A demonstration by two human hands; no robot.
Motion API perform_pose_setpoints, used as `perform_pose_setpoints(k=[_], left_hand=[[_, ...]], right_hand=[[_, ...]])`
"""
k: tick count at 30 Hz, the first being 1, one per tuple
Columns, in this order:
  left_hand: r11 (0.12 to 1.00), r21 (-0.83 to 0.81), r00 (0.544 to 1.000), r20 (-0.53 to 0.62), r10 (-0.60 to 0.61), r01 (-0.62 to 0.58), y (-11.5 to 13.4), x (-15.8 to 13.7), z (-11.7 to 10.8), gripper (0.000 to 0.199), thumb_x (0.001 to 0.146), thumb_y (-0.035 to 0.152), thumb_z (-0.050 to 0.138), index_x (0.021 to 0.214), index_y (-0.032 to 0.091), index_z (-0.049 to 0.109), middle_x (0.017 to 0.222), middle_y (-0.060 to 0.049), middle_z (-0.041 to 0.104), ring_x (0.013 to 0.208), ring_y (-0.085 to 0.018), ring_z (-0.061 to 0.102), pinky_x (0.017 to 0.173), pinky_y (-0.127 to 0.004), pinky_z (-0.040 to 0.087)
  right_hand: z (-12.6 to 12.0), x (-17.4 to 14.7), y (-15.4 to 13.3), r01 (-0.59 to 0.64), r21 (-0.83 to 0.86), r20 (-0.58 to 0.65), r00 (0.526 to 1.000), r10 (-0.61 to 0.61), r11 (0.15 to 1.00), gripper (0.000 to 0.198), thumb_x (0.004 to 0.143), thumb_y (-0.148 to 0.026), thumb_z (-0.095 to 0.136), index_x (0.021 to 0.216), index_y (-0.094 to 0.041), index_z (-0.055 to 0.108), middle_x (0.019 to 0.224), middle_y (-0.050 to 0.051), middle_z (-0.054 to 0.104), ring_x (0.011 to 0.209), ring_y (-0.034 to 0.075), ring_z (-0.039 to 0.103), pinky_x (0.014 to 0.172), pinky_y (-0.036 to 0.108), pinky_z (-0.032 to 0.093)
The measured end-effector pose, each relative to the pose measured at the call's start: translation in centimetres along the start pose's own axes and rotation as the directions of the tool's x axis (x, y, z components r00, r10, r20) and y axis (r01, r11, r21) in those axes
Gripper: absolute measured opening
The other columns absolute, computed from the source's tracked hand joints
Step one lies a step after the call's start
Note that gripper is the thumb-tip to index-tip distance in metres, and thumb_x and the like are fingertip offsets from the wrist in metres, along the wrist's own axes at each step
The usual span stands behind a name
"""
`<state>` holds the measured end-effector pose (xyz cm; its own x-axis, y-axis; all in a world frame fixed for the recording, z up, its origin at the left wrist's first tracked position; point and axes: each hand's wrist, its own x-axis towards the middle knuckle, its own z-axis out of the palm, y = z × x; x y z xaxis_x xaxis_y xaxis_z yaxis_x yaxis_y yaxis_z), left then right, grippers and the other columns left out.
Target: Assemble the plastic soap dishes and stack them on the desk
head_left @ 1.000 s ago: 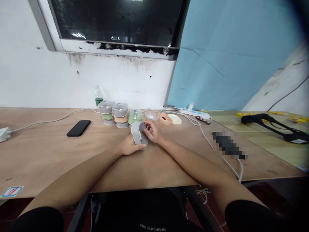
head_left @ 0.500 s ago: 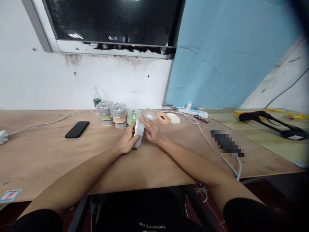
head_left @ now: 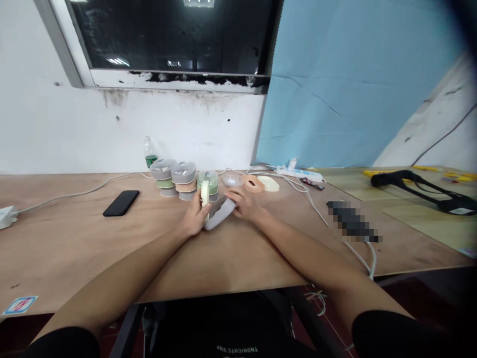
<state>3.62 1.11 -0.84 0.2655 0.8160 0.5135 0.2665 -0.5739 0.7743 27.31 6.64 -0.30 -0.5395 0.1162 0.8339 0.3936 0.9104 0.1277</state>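
Note:
My left hand (head_left: pixel 194 217) grips a thin cream-coloured lid (head_left: pixel 205 193) held upright on edge. My right hand (head_left: pixel 246 204) is closed on the far end of a grey box (head_left: pixel 220 214), tilted with its wall toward me. Lid and box meet at the lower left and spread apart toward the top, so a gap shows between them. Both are just above the wooden table (head_left: pixel 156 258). Close behind my hands is a stack with a green box (head_left: pixel 208 180) on top. Fingers on the far sides of both pieces are partly hidden.
Two stacks of boxes, topped by clear-lidded grey ones (head_left: pixel 163 169) (head_left: pixel 184 172), stand left of my hands. Behind my right hand are a clear lid (head_left: pixel 231 179), an orange lid (head_left: pixel 253 184) and a cream disc (head_left: pixel 270 184). A phone (head_left: pixel 121 203) lies left; cables and a power strip (head_left: pixel 300 174) lie right.
The cream lid and the grey box, pressed together before, now stand apart in a V. My right hand has swung the box to the right and lower; my left hand stays nearly in place.

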Motion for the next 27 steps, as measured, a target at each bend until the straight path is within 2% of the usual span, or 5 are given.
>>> perform_pose_setpoints(k=[5,9,16,21,27], left_hand=[[0.998,-0.031,0.968,-0.242,-0.064,0.058,-0.8,0.1,-0.4,0.071,0.086,0.063,0.044,0.139,0.018,0.031,0.135,-0.015,0.049,0.126,-0.032,0.046,0.104,-0.047,0.038],[0.999,-0.046,0.948,-0.316,-0.037,0.024,-1.4,0.0,-0.3,0.079,0.081,0.066,0.050,0.140,0.019,0.027,0.132,-0.016,0.050,0.124,-0.034,0.047,0.101,-0.049,0.041],[0.979,0.135,0.986,-0.052,0.159,-0.151,-0.1,-0.8,-0.1,0.098,0.076,0.061,0.060,0.149,0.016,0.014,0.140,-0.020,0.041,0.126,-0.035,0.045,0.103,-0.049,0.040],[0.946,0.194,0.959,0.171,0.227,-0.258,0.3,-1.0,0.1,0.109,0.072,0.059,0.066,0.152,0.016,0.007,0.142,-0.022,0.035,0.126,-0.037,0.044,0.100,-0.049,0.043],[0.955,0.196,0.965,0.184,0.188,-0.224,0.2,-0.9,0.0,0.105,0.073,0.053,0.068,0.152,0.018,0.008,0.143,-0.021,0.033,0.125,-0.037,0.044,0.100,-0.051,0.043]], right_hand=[[-1.6,-1.7,2.7,-0.047,-0.046,-0.162,0.986,0.039,0.998,0.047,0.076,-0.029,0.060,0.121,-0.026,0.048,0.110,0.011,0.062,0.101,0.029,0.062,0.084,0.050,0.051],[-2.4,-2.5,4.2,-0.325,-0.097,-0.227,0.928,0.297,0.941,0.043,0.072,-0.034,0.060,0.111,-0.025,0.047,0.106,0.011,0.060,0.101,0.030,0.059,0.085,0.049,0.049],[-4.5,-4.1,7.0,-0.805,-0.223,-0.521,0.575,0.631,0.549,0.032,0.082,-0.030,0.049,0.112,-0.017,0.047,0.102,0.012,0.057,0.089,0.023,0.057,0.077,0.037,0.048],[-5.1,-5.5,8.5,-0.811,-0.345,-0.401,0.582,0.708,0.472,0.034,0.087,-0.042,0.049,0.109,-0.016,0.055,0.109,0.014,0.055,0.100,0.028,0.053,0.084,0.040,0.046],[-4.2,-6.9,9.6,-0.752,-0.451,-0.156,0.596,0.788,0.480,0.027,0.091,-0.032,0.043,0.100,-0.016,0.063,0.102,0.014,0.057,0.098,0.027,0.054,0.089,0.041,0.044]])
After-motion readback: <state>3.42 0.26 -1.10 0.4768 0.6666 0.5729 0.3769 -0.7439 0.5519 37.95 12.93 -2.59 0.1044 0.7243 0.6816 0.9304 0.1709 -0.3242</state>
